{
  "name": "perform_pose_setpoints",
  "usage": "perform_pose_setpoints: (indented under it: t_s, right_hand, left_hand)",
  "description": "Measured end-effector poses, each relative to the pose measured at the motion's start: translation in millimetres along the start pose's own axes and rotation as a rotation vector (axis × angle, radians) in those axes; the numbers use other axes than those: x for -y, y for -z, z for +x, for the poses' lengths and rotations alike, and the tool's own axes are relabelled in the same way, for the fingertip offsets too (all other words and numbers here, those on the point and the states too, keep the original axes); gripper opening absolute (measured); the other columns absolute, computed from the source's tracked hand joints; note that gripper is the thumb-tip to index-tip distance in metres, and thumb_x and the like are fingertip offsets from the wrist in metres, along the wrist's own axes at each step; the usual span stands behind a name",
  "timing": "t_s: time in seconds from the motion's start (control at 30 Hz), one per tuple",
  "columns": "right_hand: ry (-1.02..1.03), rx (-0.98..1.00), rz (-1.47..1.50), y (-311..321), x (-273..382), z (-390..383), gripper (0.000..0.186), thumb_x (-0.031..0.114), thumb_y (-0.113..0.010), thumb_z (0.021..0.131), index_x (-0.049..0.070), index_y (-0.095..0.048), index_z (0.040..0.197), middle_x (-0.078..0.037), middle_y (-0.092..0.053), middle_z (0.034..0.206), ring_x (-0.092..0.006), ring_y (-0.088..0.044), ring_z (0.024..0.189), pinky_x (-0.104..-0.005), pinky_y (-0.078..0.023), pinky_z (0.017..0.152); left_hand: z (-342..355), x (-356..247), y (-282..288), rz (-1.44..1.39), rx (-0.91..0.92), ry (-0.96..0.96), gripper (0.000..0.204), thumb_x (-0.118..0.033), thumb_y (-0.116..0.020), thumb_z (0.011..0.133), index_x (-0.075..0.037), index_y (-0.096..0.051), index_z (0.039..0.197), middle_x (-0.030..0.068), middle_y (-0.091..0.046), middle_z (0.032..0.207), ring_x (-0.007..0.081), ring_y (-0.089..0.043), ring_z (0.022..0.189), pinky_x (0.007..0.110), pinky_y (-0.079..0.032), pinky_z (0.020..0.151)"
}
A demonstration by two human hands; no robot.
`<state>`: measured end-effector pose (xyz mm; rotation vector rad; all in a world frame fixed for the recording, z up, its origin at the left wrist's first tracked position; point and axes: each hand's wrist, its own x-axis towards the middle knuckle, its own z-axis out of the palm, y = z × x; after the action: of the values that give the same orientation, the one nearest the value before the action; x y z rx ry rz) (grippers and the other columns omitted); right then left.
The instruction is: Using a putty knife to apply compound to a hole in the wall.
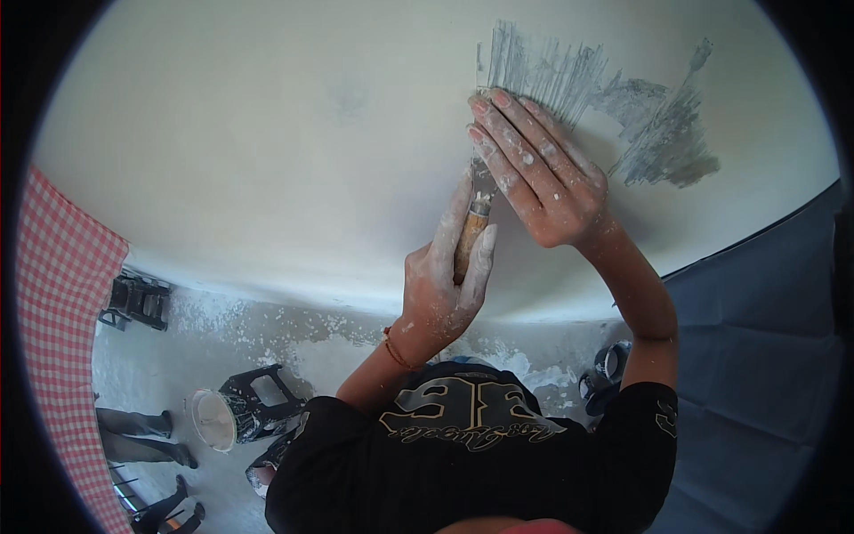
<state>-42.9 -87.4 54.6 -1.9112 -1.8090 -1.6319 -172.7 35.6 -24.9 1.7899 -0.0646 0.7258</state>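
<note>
My left hand, white with powder, is closed around the wooden handle of a putty knife. The knife points up the pale wall, and its metal blade runs under the fingers of my right hand. That hand is open, with fingers stretched out flat over the blade and wall; they hide the blade's tip. Dark grey streaks fan out just above my right fingertips. Further right is a broader grey scraped patch. White dust and specks coat both hands.
White flakes are scattered on the grey floor. A bucket of whitish paste stands beside a black stool at lower left. Red checked cloth hangs at left, dark sheeting at right. Another person's legs show at far left.
</note>
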Motion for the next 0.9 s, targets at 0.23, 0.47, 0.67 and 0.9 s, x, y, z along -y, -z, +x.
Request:
perform_pose_setpoints:
  t_s: [0.23,0.47,0.67,0.9]
  right_hand:
    - [-0.007,0.069,-0.031,-2.1,9.8,-0.3,0.030,0.012,-0.061,0.092,-0.002,-0.074,0.116,-0.018,-0.070,0.128,-0.0321,-0.063,0.127,-0.0450,-0.052,0.109]
    - [-0.034,0.049,-0.003,-5.8,10.6,-0.7,0.025,0.011,-0.062,0.094,-0.001,-0.075,0.111,-0.017,-0.073,0.123,-0.0308,-0.067,0.123,-0.0443,-0.053,0.109]
    - [-0.011,0.056,-0.017,-8.1,8.4,-4.1,0.025,0.012,-0.062,0.094,0.000,-0.076,0.110,-0.015,-0.073,0.123,-0.0295,-0.067,0.123,-0.0437,-0.053,0.109]
    - [-0.003,0.042,-0.008,-4.8,-2.2,6.7,0.026,0.015,-0.063,0.094,0.000,-0.075,0.112,-0.015,-0.073,0.123,-0.0287,-0.066,0.123,-0.0436,-0.053,0.110]
  left_hand:
    - [-1.0,11.1,3.1,0.144,0.000,-0.160,0.065,-0.005,-0.064,0.098,0.008,-0.035,0.155,0.0303,-0.071,0.111,0.0299,-0.076,0.085,0.037,-0.059,0.073]
    - [10.4,9.6,-0.7,0.114,-0.007,-0.234,0.066,0.002,-0.067,0.091,0.014,-0.039,0.150,0.0295,-0.071,0.116,0.0281,-0.077,0.088,0.035,-0.060,0.074]
    - [11.8,13.6,1.0,0.144,-0.033,-0.245,0.063,0.005,-0.066,0.091,0.013,-0.041,0.149,0.0301,-0.070,0.117,0.0264,-0.076,0.086,0.034,-0.059,0.074]
    - [24.2,5.7,6.8,0.127,-0.007,-0.246,0.062,0.004,-0.064,0.093,0.012,-0.041,0.150,0.0296,-0.070,0.118,0.0268,-0.076,0.086,0.033,-0.059,0.076]
